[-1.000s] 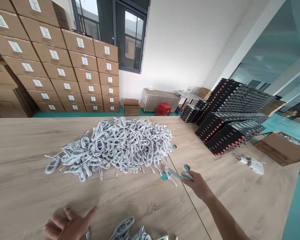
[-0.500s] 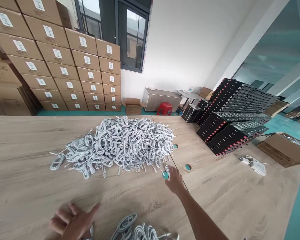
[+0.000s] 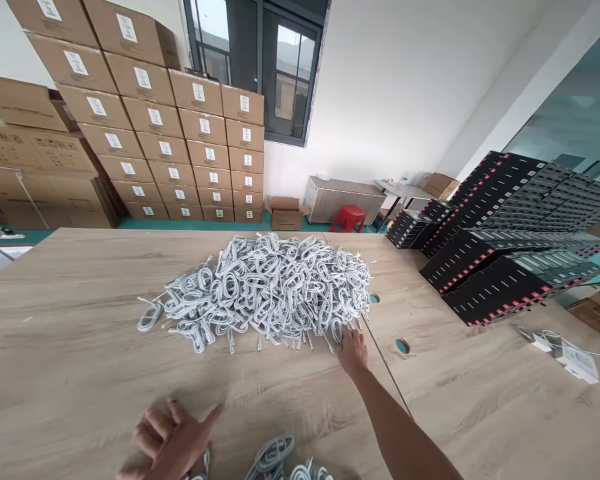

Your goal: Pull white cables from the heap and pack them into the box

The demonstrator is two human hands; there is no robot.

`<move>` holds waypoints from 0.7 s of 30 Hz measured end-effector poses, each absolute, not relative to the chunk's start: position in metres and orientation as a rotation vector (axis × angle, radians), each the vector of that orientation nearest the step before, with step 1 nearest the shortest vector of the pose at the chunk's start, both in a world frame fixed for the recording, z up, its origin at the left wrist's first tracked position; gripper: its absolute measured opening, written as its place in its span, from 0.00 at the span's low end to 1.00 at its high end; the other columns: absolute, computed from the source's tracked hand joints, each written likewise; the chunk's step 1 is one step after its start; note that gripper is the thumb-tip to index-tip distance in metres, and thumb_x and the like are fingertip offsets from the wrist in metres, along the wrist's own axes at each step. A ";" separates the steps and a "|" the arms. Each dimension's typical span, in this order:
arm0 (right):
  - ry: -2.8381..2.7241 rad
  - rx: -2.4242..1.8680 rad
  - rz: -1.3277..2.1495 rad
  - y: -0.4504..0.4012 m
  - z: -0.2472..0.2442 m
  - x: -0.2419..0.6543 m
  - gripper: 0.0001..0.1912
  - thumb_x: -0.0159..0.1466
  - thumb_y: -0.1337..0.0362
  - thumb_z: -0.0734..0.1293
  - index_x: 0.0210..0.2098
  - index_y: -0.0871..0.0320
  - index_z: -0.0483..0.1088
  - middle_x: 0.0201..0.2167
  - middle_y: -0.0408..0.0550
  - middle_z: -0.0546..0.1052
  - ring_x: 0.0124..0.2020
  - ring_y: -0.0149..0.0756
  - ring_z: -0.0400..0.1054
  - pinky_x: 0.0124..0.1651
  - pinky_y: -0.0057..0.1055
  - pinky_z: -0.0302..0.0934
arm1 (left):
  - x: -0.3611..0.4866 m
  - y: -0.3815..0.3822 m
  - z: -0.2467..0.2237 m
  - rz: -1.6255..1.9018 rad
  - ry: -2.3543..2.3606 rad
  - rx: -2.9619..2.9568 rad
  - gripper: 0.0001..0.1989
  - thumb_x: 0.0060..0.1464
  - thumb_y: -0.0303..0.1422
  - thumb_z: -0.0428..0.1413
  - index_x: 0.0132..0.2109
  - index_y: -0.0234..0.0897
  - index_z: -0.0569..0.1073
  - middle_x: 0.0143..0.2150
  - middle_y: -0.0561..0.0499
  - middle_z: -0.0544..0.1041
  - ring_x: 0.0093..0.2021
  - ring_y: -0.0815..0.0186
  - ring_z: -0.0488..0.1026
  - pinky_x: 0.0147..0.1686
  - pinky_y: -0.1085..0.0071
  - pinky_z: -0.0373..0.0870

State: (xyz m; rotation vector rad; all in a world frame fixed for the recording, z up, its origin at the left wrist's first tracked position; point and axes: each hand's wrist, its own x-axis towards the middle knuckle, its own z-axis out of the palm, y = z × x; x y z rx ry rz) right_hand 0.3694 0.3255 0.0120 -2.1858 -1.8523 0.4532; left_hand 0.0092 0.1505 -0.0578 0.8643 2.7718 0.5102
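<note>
On my feed, the left hand (image 3: 173,440) spreads loose, lower left; the right hand (image 3: 353,351) is beside the cables (image 3: 280,290), mid-frame, grip unclear.

Loose heap of pale coiled cables (image 3: 280,287) on the table (image 3: 80,320)

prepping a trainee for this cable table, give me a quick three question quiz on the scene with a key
1. What colour is the stool beyond the table? A: blue, B: red, C: white.
2. True or false: the left hand is apart from the large cable pile.
3. Fill in: the ____ hand is at the near edge of the large cable pile.

Key: 1. B. 2. True. 3. Right, as in right hand.
</note>
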 end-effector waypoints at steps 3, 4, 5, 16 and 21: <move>-1.923 -2.171 0.351 0.319 0.002 0.375 0.21 0.62 0.71 0.62 0.52 0.49 0.72 0.55 0.55 0.72 0.58 0.51 0.65 0.52 0.42 0.63 | 0.007 0.152 -0.061 0.524 2.718 0.831 0.60 0.44 0.65 0.47 0.74 0.29 0.48 0.77 0.27 0.45 0.76 0.33 0.32 0.66 0.27 0.31; -1.917 -2.178 0.359 0.320 0.003 0.378 0.21 0.63 0.71 0.61 0.52 0.49 0.72 0.54 0.55 0.72 0.57 0.50 0.66 0.52 0.41 0.64 | 0.005 0.152 -0.062 0.525 2.697 0.813 0.61 0.42 0.65 0.48 0.74 0.28 0.48 0.77 0.27 0.43 0.76 0.32 0.32 0.66 0.28 0.31; -1.901 -2.184 0.378 0.323 0.006 0.380 0.20 0.63 0.71 0.60 0.51 0.50 0.73 0.54 0.56 0.72 0.57 0.50 0.67 0.51 0.40 0.64 | 0.002 0.153 -0.064 0.526 2.677 0.798 0.63 0.42 0.66 0.49 0.74 0.28 0.48 0.77 0.26 0.42 0.76 0.31 0.32 0.66 0.28 0.31; -2.093 -1.510 0.804 0.210 0.061 0.400 0.10 0.61 0.66 0.60 0.38 0.51 0.73 0.38 0.49 0.72 0.40 0.42 0.69 0.46 0.36 0.65 | -0.005 0.152 -0.075 0.552 2.636 0.785 0.66 0.39 0.70 0.50 0.76 0.34 0.44 0.78 0.29 0.35 0.75 0.28 0.28 0.64 0.25 0.29; -1.902 -1.443 1.450 0.206 0.057 0.382 0.21 0.59 0.50 0.70 0.50 0.49 0.75 0.48 0.48 0.78 0.46 0.43 0.72 0.47 0.36 0.66 | -0.005 0.152 -0.074 0.486 2.630 0.868 0.64 0.43 0.69 0.46 0.75 0.28 0.42 0.77 0.23 0.33 0.74 0.23 0.28 0.61 0.20 0.27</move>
